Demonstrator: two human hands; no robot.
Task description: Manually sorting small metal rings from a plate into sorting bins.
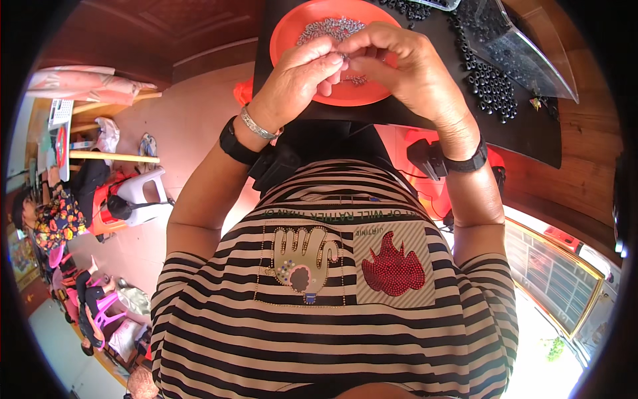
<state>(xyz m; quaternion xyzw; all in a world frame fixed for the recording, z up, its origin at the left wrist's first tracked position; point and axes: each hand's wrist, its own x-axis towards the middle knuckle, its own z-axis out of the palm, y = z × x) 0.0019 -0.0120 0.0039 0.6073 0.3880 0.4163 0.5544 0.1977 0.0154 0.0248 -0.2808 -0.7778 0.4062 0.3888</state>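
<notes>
Above a round orange-red tray (287, 41), my left hand (300, 74) and my right hand (409, 66) meet fingertip to fingertip. Both are closed in a pinch around something tiny; a dark glint shows at the fingertips, but its kind is hidden. A heap of small silvery metal pieces (330, 30) lies in the far part of the tray. A few more of these pieces show beneath my hands. My wrists hover just over the tray's near rim.
The tray stands on a black table (538, 136). To its right, many shiny black ring-like beads (492, 93) are spread beside a tilted clear plastic container (525, 56). Several people sit far left, near an orange stool (103, 216) and pink chairs (109, 306).
</notes>
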